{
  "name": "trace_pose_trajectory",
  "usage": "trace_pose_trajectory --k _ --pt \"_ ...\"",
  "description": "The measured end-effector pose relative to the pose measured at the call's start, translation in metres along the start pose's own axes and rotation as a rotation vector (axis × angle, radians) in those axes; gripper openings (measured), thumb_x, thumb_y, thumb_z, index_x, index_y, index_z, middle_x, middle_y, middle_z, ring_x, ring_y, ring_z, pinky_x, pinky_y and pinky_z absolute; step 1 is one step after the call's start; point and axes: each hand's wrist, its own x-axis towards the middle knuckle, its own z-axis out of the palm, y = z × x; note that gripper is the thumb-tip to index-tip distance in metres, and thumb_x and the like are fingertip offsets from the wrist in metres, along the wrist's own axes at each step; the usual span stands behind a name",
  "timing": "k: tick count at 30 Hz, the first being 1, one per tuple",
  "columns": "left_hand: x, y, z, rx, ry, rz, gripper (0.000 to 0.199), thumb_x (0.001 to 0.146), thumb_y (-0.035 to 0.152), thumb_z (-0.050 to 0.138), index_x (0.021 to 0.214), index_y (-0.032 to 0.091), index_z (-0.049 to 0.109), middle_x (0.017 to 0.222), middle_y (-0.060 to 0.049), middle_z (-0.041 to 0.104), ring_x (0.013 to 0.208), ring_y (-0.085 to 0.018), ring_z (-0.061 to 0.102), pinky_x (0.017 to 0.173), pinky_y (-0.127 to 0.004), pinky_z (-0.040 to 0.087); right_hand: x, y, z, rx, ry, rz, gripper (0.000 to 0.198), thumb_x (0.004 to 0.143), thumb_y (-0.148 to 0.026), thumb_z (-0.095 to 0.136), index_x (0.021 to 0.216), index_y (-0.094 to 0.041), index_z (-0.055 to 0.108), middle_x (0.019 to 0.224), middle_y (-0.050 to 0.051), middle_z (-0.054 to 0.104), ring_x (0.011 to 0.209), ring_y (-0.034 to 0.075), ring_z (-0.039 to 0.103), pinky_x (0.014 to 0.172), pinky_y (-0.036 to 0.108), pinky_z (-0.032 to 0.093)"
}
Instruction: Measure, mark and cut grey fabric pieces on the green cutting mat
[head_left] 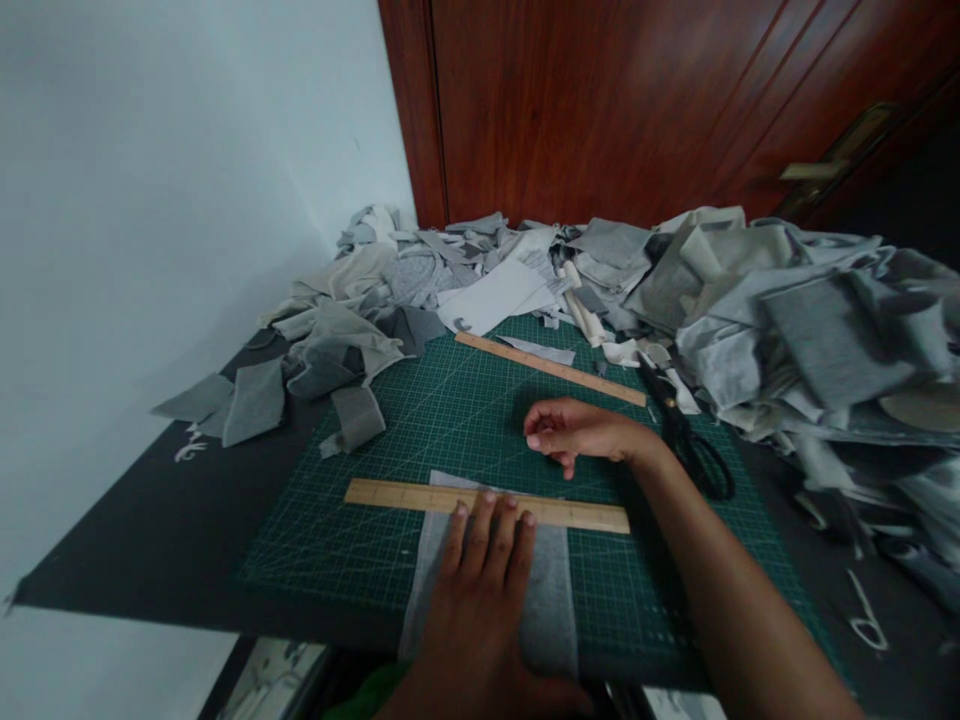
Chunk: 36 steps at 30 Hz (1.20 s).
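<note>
My left hand (484, 570) lies flat, palm down, on a strip of light grey fabric (551, 600). Its fingertips press on the near wooden ruler (397, 495), which crosses the fabric near its far end. My right hand (562, 432) hovers over the green cutting mat (442, 420), beyond the ruler. Its fingers curl in towards the thumb; anything between them is too small or hidden to make out. A second wooden ruler (551, 368) lies farther back on the mat. Black-handled scissors (686, 435) rest at the mat's right side, partly behind my right forearm.
Grey and cream fabric scraps (337, 330) heap up along the left and back. A bigger fabric pile (825, 330) stands at the right. White paper (495, 298) sits at the back, near a thin grey offcut (540, 350). A wall and a wooden door (600, 110) bound the table.
</note>
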Motion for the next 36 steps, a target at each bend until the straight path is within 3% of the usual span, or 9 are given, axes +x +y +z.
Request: trace_pose_trajectory --k 5,9,15,19,36 --pt "0.001 0.001 -0.003 -0.02 -0.021 -0.008 0.133 0.065 0.103 0.046 0.162 0.012 0.037 0.17 -0.017 0.031 0.157 -0.043 0.024 0.128 -0.059 0.019 -0.002 0.002 -0.003 0.031 -0.029 -0.005 0.045 0.08 -0.049 0.086 0.099 -0.017 0.062 0.069 -0.007 0.058 0.052 0.008 0.057 0.047 0.022 0.059" --pt "0.001 0.002 -0.003 -0.029 -0.031 0.001 0.142 0.061 0.108 0.042 0.163 0.009 0.034 0.17 -0.02 0.029 0.157 -0.045 0.024 0.127 -0.062 0.02 -0.006 0.001 -0.005 0.101 -0.072 -0.037 0.042 0.083 -0.044 0.085 0.107 -0.018 0.063 0.08 -0.003 0.062 0.066 0.012 0.066 0.056 0.024 0.063" --pt "0.0 0.0 -0.002 -0.021 -0.043 0.001 0.144 0.059 0.106 0.049 0.165 0.01 0.03 0.172 -0.019 0.025 0.158 -0.045 0.021 0.128 -0.064 0.016 0.001 0.0 0.002 0.168 0.029 -0.103 0.028 0.091 -0.032 0.077 0.112 -0.018 0.064 0.092 0.0 0.064 0.077 0.013 0.07 0.062 0.025 0.064" --pt "0.001 0.0 -0.001 -0.027 -0.058 0.008 0.143 0.059 0.107 0.048 0.164 0.01 0.032 0.171 -0.019 0.027 0.158 -0.045 0.021 0.128 -0.064 0.015 0.005 0.003 0.002 0.191 0.05 -0.101 0.034 0.089 -0.024 0.077 0.118 -0.02 0.06 0.091 0.0 0.065 0.074 0.014 0.071 0.062 0.027 0.066" --pt "0.001 0.0 0.001 0.019 0.02 0.03 0.138 0.061 0.104 0.05 0.162 0.01 0.037 0.168 -0.019 0.036 0.155 -0.045 0.029 0.128 -0.061 0.017 0.034 0.011 0.031 0.278 0.253 -0.264 0.038 0.075 -0.039 0.091 0.096 -0.018 0.067 0.077 -0.002 0.073 0.064 0.014 0.074 0.056 0.024 0.062"
